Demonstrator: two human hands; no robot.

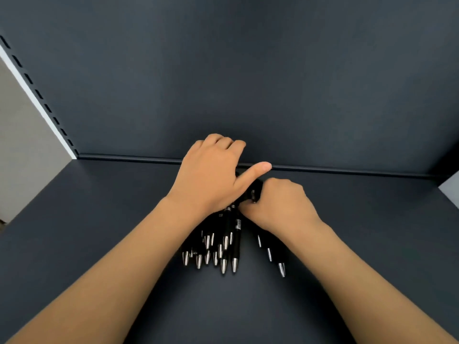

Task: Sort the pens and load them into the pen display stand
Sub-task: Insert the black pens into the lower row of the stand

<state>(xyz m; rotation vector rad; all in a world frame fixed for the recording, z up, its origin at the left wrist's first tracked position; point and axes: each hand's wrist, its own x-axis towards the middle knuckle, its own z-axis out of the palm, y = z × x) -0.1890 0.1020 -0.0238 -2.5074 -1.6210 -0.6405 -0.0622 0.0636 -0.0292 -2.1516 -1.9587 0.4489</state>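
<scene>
Several black pens with silver tips lie in a bunch (218, 247) on the dark shelf, tips pointing toward me. My left hand (211, 177) rests palm-down over the far ends of the bunch, thumb stretched out to the right. My right hand (278, 202) is curled beside it, fingers closed around the black ends of pens between the two hands. One single pen (272, 256) lies apart to the right, its upper end hidden under my right wrist. No pen display stand is in view.
The dark shelf surface (99, 232) spreads wide on both sides. A dark back panel (248, 83) rises behind a low ridge (347, 170). A slotted upright (37, 90) runs along the left, with a pale wall beyond it.
</scene>
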